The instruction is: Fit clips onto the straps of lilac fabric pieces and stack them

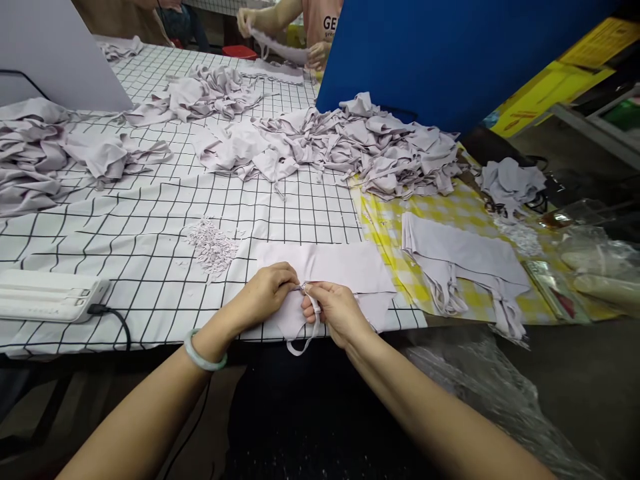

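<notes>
A pale lilac strappy garment (340, 263) lies at the table's front edge, its wide band spread flat. My left hand (267, 291) is closed in a pinch on the garment near its strap joint. Close beside it, my right hand (340, 310) pinches the thin strap (315, 320) at the same spot, fingertips nearly touching the left ones. The strap's loop hangs down over the table edge. Whatever small detail sits between the fingertips is too small to make out.
A small heap of pale scraps (213, 247) and a white power strip (53, 295) are on the left. Garment piles (370, 147) spread behind. Folded garments (465, 257) lie on the yellow checked cloth (385, 227). A blue panel (430, 60) stands behind; across the table, a person (320, 20) handles fabric.
</notes>
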Tool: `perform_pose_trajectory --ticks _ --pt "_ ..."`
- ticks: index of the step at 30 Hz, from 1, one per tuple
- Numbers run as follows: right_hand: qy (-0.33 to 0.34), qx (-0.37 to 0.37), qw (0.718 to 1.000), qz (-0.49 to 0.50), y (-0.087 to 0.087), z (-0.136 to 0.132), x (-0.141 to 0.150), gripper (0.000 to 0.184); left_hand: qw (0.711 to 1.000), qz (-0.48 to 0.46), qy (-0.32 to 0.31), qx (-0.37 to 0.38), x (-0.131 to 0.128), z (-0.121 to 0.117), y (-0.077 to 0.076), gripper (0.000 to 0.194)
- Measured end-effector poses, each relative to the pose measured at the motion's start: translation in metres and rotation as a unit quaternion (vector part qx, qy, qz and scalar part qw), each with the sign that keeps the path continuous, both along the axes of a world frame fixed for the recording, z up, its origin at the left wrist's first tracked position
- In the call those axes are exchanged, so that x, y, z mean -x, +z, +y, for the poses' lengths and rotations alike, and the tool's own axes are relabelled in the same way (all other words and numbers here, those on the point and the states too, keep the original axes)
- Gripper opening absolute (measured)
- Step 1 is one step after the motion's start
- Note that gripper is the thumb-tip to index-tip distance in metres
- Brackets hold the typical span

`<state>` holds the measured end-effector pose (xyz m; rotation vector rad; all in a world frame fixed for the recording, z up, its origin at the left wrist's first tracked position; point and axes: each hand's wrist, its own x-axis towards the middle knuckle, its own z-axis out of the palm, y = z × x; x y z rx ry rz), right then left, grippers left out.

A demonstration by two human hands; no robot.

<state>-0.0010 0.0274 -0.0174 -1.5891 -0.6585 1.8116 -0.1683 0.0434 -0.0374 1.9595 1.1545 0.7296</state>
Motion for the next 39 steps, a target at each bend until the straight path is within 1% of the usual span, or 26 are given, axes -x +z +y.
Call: perform_pose_trajectory --ticks 2,4,7,9,12,14,15,17,18,19,20,21,22,24,25,26,27,29,31,32,33,34,35,37,38,39 --pt "0.023 0.010 1.000 0.016 0.005 -0.007 -0.005 0.014 1.000 -0.011 -0.004 -0.004 0.002 0.000 0.002 0.022" --pt "0.040 0.004 0.998 0.048 0.010 -0.022 -0.011 0.019 0.999 -0.001 0.001 -0.033 0.003 0.001 0.001 0.025" --pt "0.047 -0.020 0.996 0.076 0.014 -0.057 -0.023 0.035 0.991 0.094 0.002 -0.094 0.003 0.001 -0.007 0.035" --pt "0.050 -0.007 0.995 0.081 0.012 -0.083 -0.030 0.040 0.980 0.175 -0.012 -0.097 0.001 0.000 -0.014 0.045" --pt "0.036 0.063 0.989 0.132 0.005 -0.114 -0.038 0.034 0.965 0.251 -0.024 -0.076 -0.001 -0.001 -0.021 0.056" --pt "0.024 0.084 0.984 0.158 0.000 -0.123 -0.043 0.033 0.960 0.271 -0.029 -0.071 -0.002 -0.002 -0.022 0.058" --pt "0.028 0.072 0.987 0.144 -0.001 -0.124 -0.048 0.034 0.958 0.276 -0.032 -0.070 -0.001 -0.001 -0.021 0.059" --pt "0.050 -0.008 0.998 0.040 0.000 -0.113 -0.062 0.034 0.956 0.281 -0.045 -0.071 0.001 0.002 -0.017 0.059" --pt "0.058 -0.072 0.995 -0.043 0.001 -0.102 -0.072 0.033 0.955 0.283 -0.050 -0.072 0.003 0.005 -0.013 0.058" --pt "0.061 -0.142 0.979 -0.133 0.002 -0.087 -0.084 0.031 0.954 0.285 -0.046 -0.074 0.005 0.009 -0.008 0.056" --pt "0.061 -0.211 0.950 -0.220 0.004 -0.068 -0.096 0.029 0.953 0.292 -0.030 -0.076 0.008 0.014 -0.003 0.054" --pt "0.060 -0.270 0.914 -0.297 0.005 -0.046 -0.108 0.026 0.949 0.307 -0.001 -0.077 0.011 0.021 0.004 0.052" --pt "0.065 -0.308 0.878 -0.360 0.006 -0.023 -0.119 0.024 0.941 0.328 0.035 -0.072 0.014 0.028 0.011 0.051" --pt "0.087 -0.330 0.813 -0.472 0.005 0.025 -0.134 0.019 0.920 0.380 0.087 -0.042 0.019 0.044 0.026 0.048" --pt "0.098 -0.321 0.788 -0.516 0.003 0.047 -0.137 0.018 0.911 0.402 0.091 -0.019 0.021 0.052 0.034 0.047" --pt "0.113 -0.306 0.776 -0.540 0.000 0.065 -0.137 0.019 0.905 0.418 0.081 0.007 0.022 0.060 0.040 0.045" --pt "0.124 -0.290 0.776 -0.546 -0.003 0.079 -0.135 0.020 0.901 0.428 0.063 0.033 0.023 0.067 0.046 0.043" --pt "0.135 -0.272 0.797 -0.523 -0.008 0.092 -0.126 0.021 0.891 0.447 0.025 0.073 0.022 0.076 0.056 0.034" --pt "0.123 -0.279 0.817 -0.490 -0.011 0.090 -0.118 0.022 0.881 0.464 -0.003 0.096 0.023 0.079 0.063 0.020" --pt "0.115 -0.288 0.818 -0.484 -0.011 0.084 -0.115 0.021 0.881 0.463 -0.008 0.100 0.025 0.077 0.067 0.013" --pt "0.103 -0.298 0.823 -0.473 -0.011 0.077 -0.114 0.019 0.889 0.447 -0.007 0.102 0.028 0.074 0.070 0.009" --pt "0.086 -0.310 0.838 -0.441 -0.009 0.069 -0.115 0.017 0.902 0.419 0.010 0.103 0.033 0.070 0.074 0.008" --pt "0.065 -0.321 0.864 -0.383 -0.006 0.060 -0.119 0.015 0.926 0.360 0.029 0.114 0.039 0.066 0.077 0.012" --pt "0.012 -0.336 0.918 -0.210 0.006 0.041 -0.135 0.018 0.968 0.185 0.064 0.158 0.047 0.058 0.085 0.021" --pt "-0.017 -0.339 0.933 -0.120 0.015 0.032 -0.147 0.025 0.973 0.100 0.064 0.197 0.047 0.055 0.090 0.021" --pt "-0.044 -0.339 0.938 -0.052 0.027 0.022 -0.163 0.034 0.973 0.012 0.056 0.223 0.042 0.052 0.094 0.017"
